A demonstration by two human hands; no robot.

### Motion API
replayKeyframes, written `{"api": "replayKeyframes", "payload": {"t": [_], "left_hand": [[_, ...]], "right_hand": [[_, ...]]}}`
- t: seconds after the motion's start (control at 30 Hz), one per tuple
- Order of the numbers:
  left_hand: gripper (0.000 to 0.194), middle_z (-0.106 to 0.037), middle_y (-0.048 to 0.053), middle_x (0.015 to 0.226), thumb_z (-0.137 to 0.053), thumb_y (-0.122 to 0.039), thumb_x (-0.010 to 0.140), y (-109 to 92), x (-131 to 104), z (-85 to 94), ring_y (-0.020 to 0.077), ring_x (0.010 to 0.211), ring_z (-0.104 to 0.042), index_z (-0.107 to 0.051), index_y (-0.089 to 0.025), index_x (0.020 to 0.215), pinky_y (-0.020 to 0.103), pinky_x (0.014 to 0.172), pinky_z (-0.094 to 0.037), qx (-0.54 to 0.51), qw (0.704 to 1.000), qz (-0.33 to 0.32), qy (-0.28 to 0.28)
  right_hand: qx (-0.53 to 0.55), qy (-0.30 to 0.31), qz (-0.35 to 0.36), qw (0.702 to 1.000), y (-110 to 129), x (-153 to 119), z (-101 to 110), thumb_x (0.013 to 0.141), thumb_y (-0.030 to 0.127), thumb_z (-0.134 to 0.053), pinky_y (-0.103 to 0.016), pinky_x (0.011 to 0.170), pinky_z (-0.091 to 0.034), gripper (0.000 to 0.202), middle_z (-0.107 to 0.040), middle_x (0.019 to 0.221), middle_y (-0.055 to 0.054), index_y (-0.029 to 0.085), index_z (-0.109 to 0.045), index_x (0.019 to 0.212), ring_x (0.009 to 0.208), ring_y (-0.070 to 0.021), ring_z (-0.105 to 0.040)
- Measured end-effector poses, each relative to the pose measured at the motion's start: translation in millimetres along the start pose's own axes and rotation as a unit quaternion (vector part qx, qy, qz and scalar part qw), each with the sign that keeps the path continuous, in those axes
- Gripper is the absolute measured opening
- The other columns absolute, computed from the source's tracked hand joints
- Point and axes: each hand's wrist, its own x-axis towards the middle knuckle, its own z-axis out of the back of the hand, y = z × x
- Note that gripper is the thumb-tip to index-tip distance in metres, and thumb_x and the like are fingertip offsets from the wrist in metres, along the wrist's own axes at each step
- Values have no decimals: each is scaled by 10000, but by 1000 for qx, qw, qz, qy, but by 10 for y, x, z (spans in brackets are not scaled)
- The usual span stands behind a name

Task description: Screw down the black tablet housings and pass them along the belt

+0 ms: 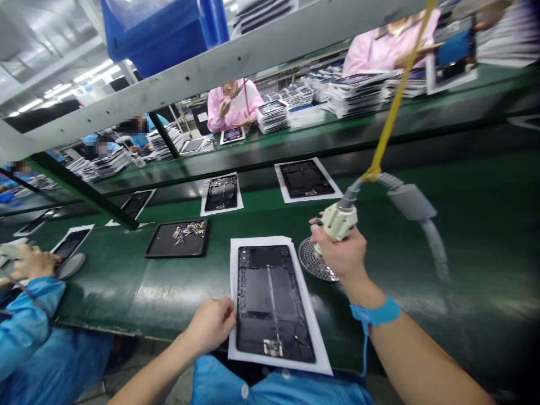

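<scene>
In front of me an opened tablet (261, 292) lies on a white sheet (310, 332), its dark inner parts facing up. At the tablet's left edge is my left hand (213, 323), its fingers curled and pressed together; what they hold, if anything, is hidden. My right hand (348, 256) grips a cream electric screwdriver (338, 220) that hangs from a yellow strap. The tool is tilted over a round metal screw dish (314, 263) with a dimpled surface, right of the tablet. Its tip is hidden behind my fingers.
A black tray (158, 241) of small metal parts sits left of the tablet. More opened tablets (306, 179) lie on sheets along the green bench (185, 289). A grey cable (434, 242) hangs at right. A co-worker's hand (34, 261) works at far left.
</scene>
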Motion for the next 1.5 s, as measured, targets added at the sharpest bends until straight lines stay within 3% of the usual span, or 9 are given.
{"api": "replayKeyframes", "payload": {"t": [0.1, 0.27, 0.43, 0.53, 0.67, 0.93, 1.1, 1.23, 1.5], "left_hand": [[174, -759, 34, 839, -555, -312, 977, 266, 210, 285, 187, 767, -697, -689, -212, 930, 257, 654, -413, 9, 997, 32, -67], [220, -764, 107, 1083, -531, -262, 975, 969, 708, 1009, 238, 981, -712, -728, -182, 1033, 292, 822, -487, 130, 956, 129, -229], [290, -782, 142, 1081, -497, -260, 967, 1310, 1021, 1360, 294, 1029, -725, -761, -174, 1051, 329, 865, -524, 176, 942, 200, -205], [327, -784, 158, 1081, -465, -221, 954, 1357, 1096, 1440, 305, 1034, -729, -768, -163, 1060, 338, 874, -532, 183, 940, 209, -201], [306, -785, 119, 1120, -505, -246, 938, 1370, 1178, 1508, 271, 1059, -718, -785, -197, 1052, 304, 915, -519, 179, 950, 173, -189], [196, -791, 138, 936, -603, -245, 860, 1432, 1389, 1522, 270, 900, -721, -784, -173, 844, 286, 767, -501, 151, 955, 190, -168], [160, -762, 67, 788, -632, -247, 844, 1456, 1389, 1572, 208, 760, -687, -756, -175, 775, 240, 637, -435, 110, 961, 192, -168], [294, -675, 48, 639, -593, -317, 901, 1427, 1370, 1580, 189, 650, -626, -711, -164, 679, 256, 592, -384, 95, 960, 198, -175], [198, -641, 45, 583, -634, -225, 832, 1305, 1394, 1656, 203, 675, -637, -681, -175, 646, 257, 608, -400, 87, 960, 198, -175]], "right_hand": [[4, -3, -17, 1000, -22, -5, 0, 777, 366, -776, -348, 624, -627, 305, -779, 866, -65, 189, -707, 1016, 596, -189, -710], [2, 2, -17, 1000, 0, -2, 8, 772, 350, -776, -353, 623, -631, 330, -769, 821, -46, 197, -706, 1055, 557, -184, -694], [-9, 2, -14, 1000, -16, 2, 13, 778, 356, -772, -358, 613, -629, 286, -760, 797, -41, 199, -712, 1010, 546, -189, -690], [-13, 4, -18, 1000, -42, -3, 16, 793, 366, -768, -361, 629, -632, 290, -759, 811, -40, 198, -714, 1023, 564, -188, -696], [-13, 3, -16, 1000, -55, -5, 23, 790, 378, -771, -365, 647, -638, 324, -771, 865, -57, 192, -713, 1049, 580, -185, -698], [-24, 1, -7, 1000, -16, 3, 21, 785, 389, -766, -403, 718, -648, 321, -772, 843, -58, 194, -718, 1035, 668, -222, -736], [-22, -2, -5, 1000, 1, 4, 13, 782, 391, -768, -404, 717, -650, 299, -775, 837, -66, 195, -721, 1004, 694, -237, -748], [-12, 8, -13, 1000, -4, 1, 15, 782, 382, -774, -400, 710, -649, 336, -783, 875, -70, 192, -716, 1053, 712, -239, -754], [-15, 1, -6, 1000, -26, 3, 19, 780, 376, -776, -407, 732, -648, 317, -787, 886, -83, 189, -717, 1029, 795, -265, -770]]}}
